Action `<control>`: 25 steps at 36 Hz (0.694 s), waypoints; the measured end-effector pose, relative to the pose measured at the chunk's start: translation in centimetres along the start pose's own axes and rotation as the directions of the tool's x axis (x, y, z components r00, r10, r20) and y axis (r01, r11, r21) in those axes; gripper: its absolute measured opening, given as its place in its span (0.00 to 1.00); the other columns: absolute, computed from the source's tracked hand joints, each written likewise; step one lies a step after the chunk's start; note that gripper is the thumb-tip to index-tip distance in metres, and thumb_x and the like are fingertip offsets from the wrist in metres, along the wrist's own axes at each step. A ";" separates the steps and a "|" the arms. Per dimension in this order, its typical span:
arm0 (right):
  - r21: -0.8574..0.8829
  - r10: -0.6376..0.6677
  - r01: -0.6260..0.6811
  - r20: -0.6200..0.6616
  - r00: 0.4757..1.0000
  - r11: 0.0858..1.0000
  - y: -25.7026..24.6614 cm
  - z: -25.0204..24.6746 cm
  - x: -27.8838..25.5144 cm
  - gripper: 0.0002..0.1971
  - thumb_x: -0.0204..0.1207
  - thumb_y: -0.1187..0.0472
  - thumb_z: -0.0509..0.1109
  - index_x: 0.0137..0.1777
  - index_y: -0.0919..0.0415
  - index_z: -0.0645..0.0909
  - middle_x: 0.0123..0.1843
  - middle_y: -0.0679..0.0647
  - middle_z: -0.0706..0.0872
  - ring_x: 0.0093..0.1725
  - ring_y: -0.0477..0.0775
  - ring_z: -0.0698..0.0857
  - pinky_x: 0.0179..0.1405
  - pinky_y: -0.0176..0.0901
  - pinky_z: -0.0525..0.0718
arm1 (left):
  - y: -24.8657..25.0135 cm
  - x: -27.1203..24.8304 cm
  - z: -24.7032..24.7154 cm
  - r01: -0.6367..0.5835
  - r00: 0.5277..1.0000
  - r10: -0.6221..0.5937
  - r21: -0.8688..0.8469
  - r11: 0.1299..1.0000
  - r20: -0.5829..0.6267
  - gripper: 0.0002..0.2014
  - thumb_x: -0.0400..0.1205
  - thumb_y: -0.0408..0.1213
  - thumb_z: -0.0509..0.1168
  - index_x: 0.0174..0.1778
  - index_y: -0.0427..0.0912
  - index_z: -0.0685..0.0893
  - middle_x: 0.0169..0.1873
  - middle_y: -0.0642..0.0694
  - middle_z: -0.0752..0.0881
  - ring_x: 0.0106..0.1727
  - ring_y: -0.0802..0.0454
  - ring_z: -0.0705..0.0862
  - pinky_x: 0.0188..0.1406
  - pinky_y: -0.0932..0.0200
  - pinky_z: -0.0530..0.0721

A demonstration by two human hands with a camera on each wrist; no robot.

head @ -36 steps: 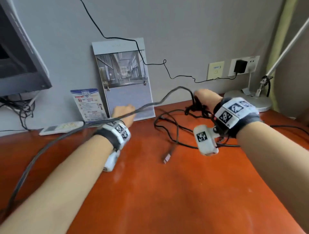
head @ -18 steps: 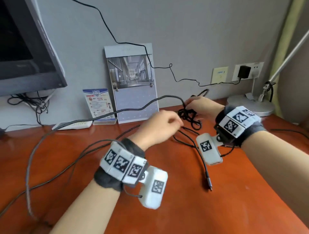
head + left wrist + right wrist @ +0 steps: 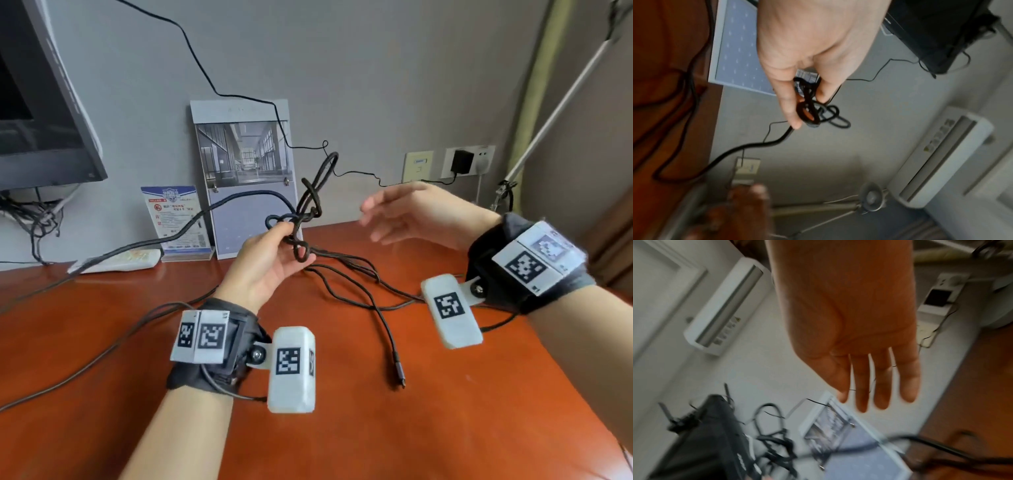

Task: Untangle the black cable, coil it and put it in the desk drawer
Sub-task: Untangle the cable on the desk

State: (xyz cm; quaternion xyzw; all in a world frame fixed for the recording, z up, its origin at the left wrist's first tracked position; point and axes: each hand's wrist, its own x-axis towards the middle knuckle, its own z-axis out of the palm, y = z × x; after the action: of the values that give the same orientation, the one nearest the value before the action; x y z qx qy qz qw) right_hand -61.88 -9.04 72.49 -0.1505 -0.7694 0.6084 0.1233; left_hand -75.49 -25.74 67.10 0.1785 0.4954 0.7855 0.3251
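The black cable's knotted tangle (image 3: pixel 301 219) is lifted above the desk, with a loop standing up toward the wall. My left hand (image 3: pixel 270 260) pinches the tangle (image 3: pixel 809 110) between thumb and fingers. Loose strands trail from it across the red-brown desk (image 3: pixel 445 411), and the plug end (image 3: pixel 399 371) lies flat near the middle. Another strand runs left over the desk. My right hand (image 3: pixel 407 212) hovers to the right of the tangle, fingers (image 3: pixel 881 386) straight and spread, holding nothing. No drawer is visible.
A calendar (image 3: pixel 243 178) and a small card (image 3: pixel 178 219) lean against the wall behind the tangle. A monitor (image 3: pixel 41 102) stands at the left, a white remote (image 3: pixel 126 260) under it. A wall socket with a charger (image 3: pixel 462 161) and a lamp arm (image 3: pixel 548 113) are at the right.
My left hand came in from the left, took the tangle and raised it. My right hand let go of the tangle and opened, drawing off to the right.
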 end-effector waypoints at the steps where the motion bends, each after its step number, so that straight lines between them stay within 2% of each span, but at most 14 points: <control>1: -0.054 0.024 -0.027 -0.056 0.998 0.998 0.8 -0.5 -0.2 0.11 0.80 0.74 0.58 0.53 0.62 0.80 0.49 0.57 0.87 0.38 0.52 0.86 0.41 0.41 0.87 | 0.2 0.0 -0.1 -0.002 1.000 0.001 -0.066 0.998 -0.005 0.10 0.86 0.30 0.59 0.38 0.35 0.78 0.22 0.46 0.79 0.24 0.55 0.81 0.29 0.58 0.88; 3: -0.268 0.096 -0.133 -0.148 0.984 0.954 2.8 -1.3 -0.2 0.11 0.80 0.71 0.61 0.56 0.59 0.81 0.48 0.54 0.86 0.40 0.50 0.84 0.39 0.41 0.85 | 0.7 0.1 -0.3 -0.008 1.000 0.006 -0.227 0.974 -0.010 0.09 0.86 0.30 0.57 0.41 0.34 0.77 0.29 0.43 0.80 0.25 0.54 0.84 0.28 0.59 0.87; 4: -0.424 0.150 -0.210 -0.171 0.974 0.881 4.0 -1.5 -0.1 0.12 0.80 0.69 0.62 0.59 0.58 0.81 0.47 0.53 0.86 0.43 0.50 0.83 0.41 0.42 0.85 | 1.0 0.1 -0.4 -0.010 1.000 0.008 -0.312 0.950 -0.009 0.08 0.86 0.30 0.57 0.43 0.34 0.77 0.33 0.42 0.79 0.26 0.53 0.85 0.28 0.59 0.87; 6: -0.702 0.295 -0.327 -0.172 0.940 0.633 6.2 -1.3 0.1 0.15 0.80 0.61 0.64 0.66 0.57 0.78 0.49 0.52 0.84 0.49 0.53 0.83 0.43 0.43 0.85 | 1.5 -0.1 -0.4 -0.014 1.000 0.015 -0.450 0.893 0.000 0.06 0.86 0.29 0.57 0.45 0.33 0.77 0.37 0.39 0.80 0.28 0.51 0.87 0.29 0.58 0.88; 8: -0.868 0.413 -0.325 -0.157 0.897 0.376 8.2 -0.7 0.4 0.21 0.79 0.53 0.67 0.70 0.61 0.76 0.59 0.55 0.83 0.55 0.55 0.82 0.40 0.38 0.83 | 1.9 -0.4 -0.4 -0.011 1.000 0.019 -0.536 0.844 0.009 0.06 0.86 0.30 0.58 0.47 0.32 0.78 0.40 0.37 0.81 0.29 0.49 0.88 0.30 0.58 0.88; 10: -0.925 0.432 -0.292 -0.166 0.887 0.243 9.8 -0.4 0.8 0.25 0.77 0.52 0.70 0.70 0.64 0.75 0.60 0.58 0.83 0.53 0.55 0.81 0.30 0.32 0.78 | 2.3 -0.6 -0.5 -0.009 1.000 0.019 -0.582 0.813 0.012 0.06 0.86 0.31 0.58 0.51 0.32 0.79 0.40 0.37 0.82 0.30 0.49 0.89 0.30 0.58 0.88; 13: -0.961 0.384 -0.253 -0.193 0.903 0.113 11.1 -0.6 1.4 0.20 0.75 0.59 0.71 0.66 0.64 0.79 0.62 0.60 0.84 0.54 0.56 0.81 0.41 0.37 0.76 | 2.7 -0.7 -0.8 -0.028 1.000 0.025 -0.617 0.786 -0.013 0.07 0.86 0.31 0.59 0.56 0.33 0.77 0.39 0.37 0.82 0.29 0.48 0.88 0.30 0.58 0.88; 15: -0.964 0.388 -0.263 -0.226 0.894 0.043 11.1 -1.2 1.7 0.17 0.77 0.61 0.67 0.64 0.64 0.81 0.60 0.59 0.85 0.52 0.56 0.82 0.44 0.38 0.77 | 3.0 -0.6 -1.0 -0.031 0.999 0.018 -0.621 0.783 -0.028 0.07 0.85 0.31 0.60 0.55 0.32 0.77 0.36 0.38 0.83 0.29 0.48 0.88 0.30 0.57 0.88; 17: -0.942 0.337 -0.335 -0.313 0.888 0.006 10.7 -2.0 1.7 0.15 0.78 0.63 0.63 0.63 0.63 0.81 0.60 0.59 0.85 0.55 0.59 0.84 0.46 0.42 0.80 | 3.2 -0.6 -1.2 -0.025 1.000 0.009 -0.624 0.781 -0.029 0.06 0.85 0.32 0.61 0.51 0.31 0.78 0.34 0.38 0.83 0.29 0.49 0.88 0.29 0.57 0.88; 20: -0.874 0.116 -0.485 -0.479 0.870 0.031 9.3 -3.7 1.5 0.15 0.77 0.67 0.60 0.61 0.63 0.81 0.59 0.61 0.85 0.57 0.63 0.84 0.46 0.47 0.79 | 3.3 -0.6 -1.3 -0.038 0.999 0.008 -0.638 0.769 -0.050 0.06 0.84 0.31 0.62 0.51 0.30 0.77 0.35 0.38 0.82 0.28 0.49 0.88 0.28 0.57 0.88; 23: -0.797 -0.126 -0.587 -0.603 0.788 0.144 7.4 -5.7 1.6 0.17 0.78 0.71 0.58 0.65 0.68 0.76 0.62 0.67 0.80 0.60 0.69 0.81 0.53 0.54 0.79 | 3.3 -0.5 -1.4 -0.064 0.997 0.019 -0.649 0.758 -0.076 0.07 0.84 0.31 0.62 0.53 0.31 0.77 0.36 0.38 0.82 0.27 0.49 0.88 0.28 0.57 0.88; 25: -0.766 -0.230 -0.592 -0.641 0.732 0.251 6.1 -6.7 1.7 0.17 0.78 0.72 0.56 0.68 0.69 0.69 0.63 0.71 0.74 0.60 0.74 0.78 0.52 0.60 0.77 | 3.3 -0.5 -1.3 -0.067 0.996 0.016 -0.661 0.748 -0.084 0.06 0.84 0.31 0.61 0.54 0.31 0.77 0.36 0.38 0.81 0.27 0.49 0.88 0.27 0.57 0.88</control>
State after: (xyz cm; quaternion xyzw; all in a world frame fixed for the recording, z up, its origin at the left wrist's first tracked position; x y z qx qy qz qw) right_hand -60.47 -1.11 68.12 -0.4876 -0.8510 -0.0631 0.1845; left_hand -77.03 -27.94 69.48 0.0342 0.1922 0.9231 0.3315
